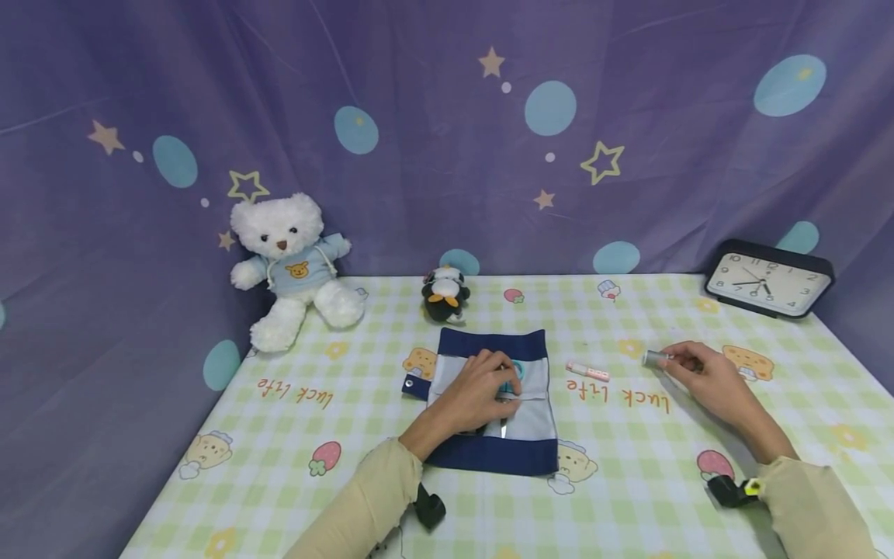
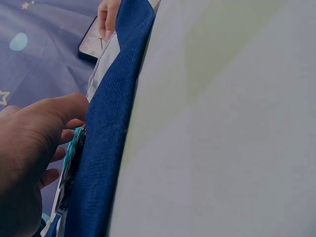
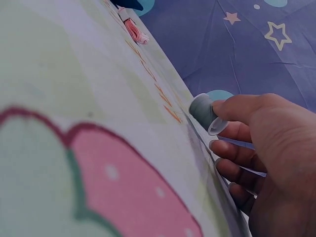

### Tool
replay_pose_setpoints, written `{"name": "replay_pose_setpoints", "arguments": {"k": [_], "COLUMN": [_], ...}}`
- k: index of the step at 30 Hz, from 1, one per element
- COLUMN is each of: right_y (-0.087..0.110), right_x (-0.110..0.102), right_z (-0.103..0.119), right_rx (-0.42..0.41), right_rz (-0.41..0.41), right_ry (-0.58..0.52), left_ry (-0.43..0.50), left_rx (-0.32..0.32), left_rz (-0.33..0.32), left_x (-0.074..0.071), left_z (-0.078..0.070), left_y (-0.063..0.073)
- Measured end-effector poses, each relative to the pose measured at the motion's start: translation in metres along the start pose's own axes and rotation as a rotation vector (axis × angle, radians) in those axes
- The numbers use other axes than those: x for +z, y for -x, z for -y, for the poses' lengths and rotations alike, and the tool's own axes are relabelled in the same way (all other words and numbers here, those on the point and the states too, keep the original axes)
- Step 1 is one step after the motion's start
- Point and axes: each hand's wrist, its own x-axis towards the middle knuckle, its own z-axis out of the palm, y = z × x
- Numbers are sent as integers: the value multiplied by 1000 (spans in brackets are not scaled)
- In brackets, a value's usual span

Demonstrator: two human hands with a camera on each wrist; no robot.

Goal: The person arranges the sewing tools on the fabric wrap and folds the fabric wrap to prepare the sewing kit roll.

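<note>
Checkered tablecloth (image 1: 615, 466) spread; navy-trimmed pouch (image 1: 492, 456) laid open, likely for access. Thread spool (image 3: 201, 110) pinched by right hand (image 1: 712, 380) at one end, right of pouch. Left hand (image 1: 478, 390) held over teal-handled scissors (image 1: 518, 369); grip can't be told.

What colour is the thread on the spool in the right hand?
Greyish green thread, best seen from the right wrist.

Two hands (image 1: 478, 392) (image 1: 712, 380), one spool (image 1: 653, 358)

Teal handle (image 1: 520, 373) partly hidden
</note>
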Motion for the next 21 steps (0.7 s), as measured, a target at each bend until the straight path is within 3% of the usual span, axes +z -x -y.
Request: {"name": "replay_pose_setpoints", "arguments": {"k": [21], "right_y": [1], "right_x": [-1], "right_z": [1], "right_rx": [12], "right_rz": [-3], "right_ry": [-9], "left_ry": [-19], "left_rx": [29], "left_rz": [-36], "left_x": [0], "left_z": [0], "left_y": [1]}}
